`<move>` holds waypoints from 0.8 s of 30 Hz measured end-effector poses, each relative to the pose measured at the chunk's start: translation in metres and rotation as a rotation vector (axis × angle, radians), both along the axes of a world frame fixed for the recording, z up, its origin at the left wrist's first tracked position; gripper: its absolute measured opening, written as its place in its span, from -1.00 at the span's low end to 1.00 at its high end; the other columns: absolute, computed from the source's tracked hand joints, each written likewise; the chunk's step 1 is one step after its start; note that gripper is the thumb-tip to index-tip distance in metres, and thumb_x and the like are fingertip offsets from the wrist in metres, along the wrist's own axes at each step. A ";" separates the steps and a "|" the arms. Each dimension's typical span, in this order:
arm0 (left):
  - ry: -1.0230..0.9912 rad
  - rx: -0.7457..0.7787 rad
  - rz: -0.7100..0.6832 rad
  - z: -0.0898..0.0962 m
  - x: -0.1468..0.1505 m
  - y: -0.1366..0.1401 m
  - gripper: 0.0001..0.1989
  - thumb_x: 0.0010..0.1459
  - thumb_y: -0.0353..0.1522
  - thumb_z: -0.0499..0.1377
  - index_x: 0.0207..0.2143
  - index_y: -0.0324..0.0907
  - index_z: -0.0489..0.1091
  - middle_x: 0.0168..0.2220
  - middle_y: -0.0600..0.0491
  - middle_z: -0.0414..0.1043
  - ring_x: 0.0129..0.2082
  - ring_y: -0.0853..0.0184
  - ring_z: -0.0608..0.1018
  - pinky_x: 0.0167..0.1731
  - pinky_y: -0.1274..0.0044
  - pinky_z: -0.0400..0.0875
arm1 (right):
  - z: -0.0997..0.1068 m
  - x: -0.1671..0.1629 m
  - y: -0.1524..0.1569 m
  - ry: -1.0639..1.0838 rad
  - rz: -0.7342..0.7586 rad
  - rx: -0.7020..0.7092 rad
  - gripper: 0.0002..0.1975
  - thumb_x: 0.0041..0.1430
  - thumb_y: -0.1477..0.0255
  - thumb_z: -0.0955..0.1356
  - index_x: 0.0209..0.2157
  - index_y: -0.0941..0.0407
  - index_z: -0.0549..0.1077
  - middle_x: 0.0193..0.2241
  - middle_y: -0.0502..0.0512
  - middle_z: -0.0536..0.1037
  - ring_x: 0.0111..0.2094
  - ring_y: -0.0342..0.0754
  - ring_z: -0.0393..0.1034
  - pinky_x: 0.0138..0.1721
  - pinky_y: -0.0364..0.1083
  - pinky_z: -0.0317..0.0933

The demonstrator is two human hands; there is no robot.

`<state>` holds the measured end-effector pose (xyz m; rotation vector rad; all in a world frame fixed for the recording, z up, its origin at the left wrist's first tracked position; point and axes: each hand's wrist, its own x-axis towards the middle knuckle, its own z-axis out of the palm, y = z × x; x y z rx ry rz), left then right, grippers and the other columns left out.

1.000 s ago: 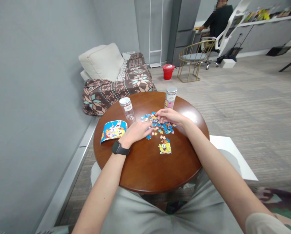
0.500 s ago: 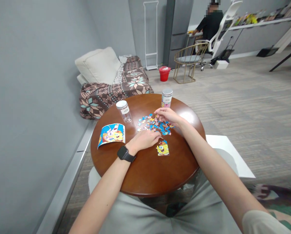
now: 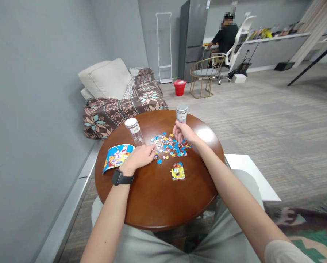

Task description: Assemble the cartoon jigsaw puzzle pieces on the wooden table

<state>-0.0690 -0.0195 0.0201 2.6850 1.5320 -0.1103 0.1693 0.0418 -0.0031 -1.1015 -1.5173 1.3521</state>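
On the round brown table, my left hand (image 3: 143, 155) is at the left edge of a loose pile of puzzle pieces (image 3: 167, 147). Its fingers are curled together at the pieces, and what they hold, if anything, is hidden. My right hand (image 3: 184, 132) hovers over the far side of the pile, fingers loosely bent and apart, with no piece visible in them. Nearer to me lies a small joined puzzle section (image 3: 177, 172) showing a yellow cartoon face. Left of it, partly behind my left hand, is a curled picture sheet (image 3: 116, 156) with the cartoon.
A clear jar (image 3: 136, 133) with a white lid stands at the table's back left. Another lidded jar (image 3: 181, 114) stands just beyond my right hand. A draped sofa (image 3: 119, 109), a red bin (image 3: 179, 87) and a seated person (image 3: 227, 38) are farther off.
My left hand has moved left, from beside the joined section to the left edge of the pile. My right hand stays over the pile, its fingers now pointing more downward. The view has shifted slightly.
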 end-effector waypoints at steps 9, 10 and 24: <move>-0.043 -0.016 0.036 -0.005 -0.007 0.004 -0.68 0.30 -0.23 -0.14 -0.06 -0.10 0.31 -0.36 0.00 0.51 -0.34 0.20 0.57 -0.34 0.47 0.33 | -0.009 0.000 -0.005 -0.285 0.304 0.252 -0.76 0.00 0.45 0.40 -0.24 0.18 0.41 -0.41 0.03 0.55 -0.48 -0.17 0.43 -0.44 -0.20 0.30; -0.052 -0.020 0.038 -0.004 -0.008 0.004 -0.68 0.30 -0.22 -0.14 -0.07 -0.10 0.32 -0.36 0.01 0.51 -0.35 0.21 0.56 -0.34 0.48 0.33 | -0.009 0.003 -0.004 -0.285 0.347 0.263 -0.73 -0.04 0.49 0.41 -0.22 0.18 0.43 -0.36 0.05 0.56 -0.41 -0.15 0.44 -0.40 -0.19 0.30; -0.091 -0.073 0.023 -0.007 -0.010 0.007 -0.69 0.25 -0.12 -0.03 -0.17 -0.10 0.37 -0.37 0.01 0.50 -0.37 0.22 0.54 -0.38 0.50 0.29 | -0.014 0.003 0.002 -0.313 0.381 0.257 -0.70 -0.14 0.53 0.44 -0.26 0.19 0.51 -0.33 0.07 0.55 -0.29 -0.11 0.41 -0.24 -0.14 0.30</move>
